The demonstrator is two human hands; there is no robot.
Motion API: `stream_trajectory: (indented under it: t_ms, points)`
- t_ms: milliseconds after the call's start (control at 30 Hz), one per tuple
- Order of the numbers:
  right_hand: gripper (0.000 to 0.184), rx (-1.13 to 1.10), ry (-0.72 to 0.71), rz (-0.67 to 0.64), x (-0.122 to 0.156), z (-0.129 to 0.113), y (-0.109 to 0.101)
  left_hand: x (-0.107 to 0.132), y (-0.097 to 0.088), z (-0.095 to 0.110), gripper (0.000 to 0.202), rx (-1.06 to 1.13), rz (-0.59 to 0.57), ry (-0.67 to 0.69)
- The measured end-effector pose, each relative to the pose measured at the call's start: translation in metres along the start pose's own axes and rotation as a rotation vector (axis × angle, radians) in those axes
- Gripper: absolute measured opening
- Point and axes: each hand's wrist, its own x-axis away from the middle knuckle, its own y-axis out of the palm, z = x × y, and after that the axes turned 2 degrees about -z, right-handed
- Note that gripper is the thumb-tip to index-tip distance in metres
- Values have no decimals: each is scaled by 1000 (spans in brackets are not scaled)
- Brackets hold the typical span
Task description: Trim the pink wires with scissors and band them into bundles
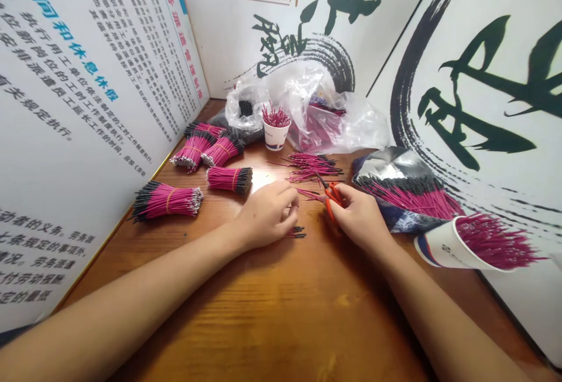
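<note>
My left hand (268, 213) rests on the wooden table (281, 311), fingers curled around a small bunch of short pink wires (297, 232) with black tips that pokes out under it. My right hand (360, 216) is closed on small red-handled scissors (332, 193), whose blades point up and left toward a few pink wires (307, 194). The two hands sit close together. A loose pile of pink wires (311, 166) lies just beyond them.
Several banded wire bundles (167, 201) lie at the left by a printed wall panel. A paper cup of wires (276, 131) and clear plastic bags (316, 106) stand at the back. At right are a tipped paper cup (443, 247) spilling wires and a foil bag (395, 165).
</note>
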Motion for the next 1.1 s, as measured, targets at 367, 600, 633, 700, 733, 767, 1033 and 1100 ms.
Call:
stream_trajectory:
  t_ms: [367, 600, 633, 700, 733, 767, 1033, 1100]
  points:
    - [18, 268, 56, -88, -5, 8, -5, 0, 0, 2, 11, -37, -199, -87]
    - [19, 257, 69, -87, -4, 6, -5, 1, 0, 0, 10, 15, -230, -57]
    - [20, 242, 68, -71, -4, 6, -4, 1, 0, 0, 10, 25, -230, -56]
    - [19, 205, 59, -26, -4, 6, -4, 1, 0, 0, 9, 38, -224, -57]
    - [18, 189, 53, 2, -5, 6, -4, 1, 0, 0, 9, 43, -215, -54]
    - [17, 176, 45, 26, -5, 6, -4, 1, 1, -1, 10, 46, -203, -48]
    - [13, 102, -37, 52, -5, 9, -7, 0, 3, -2, 13, -11, -134, -34]
    - [13, 131, -47, -47, -4, 9, -7, 0, 2, -1, 12, -24, -145, -58]
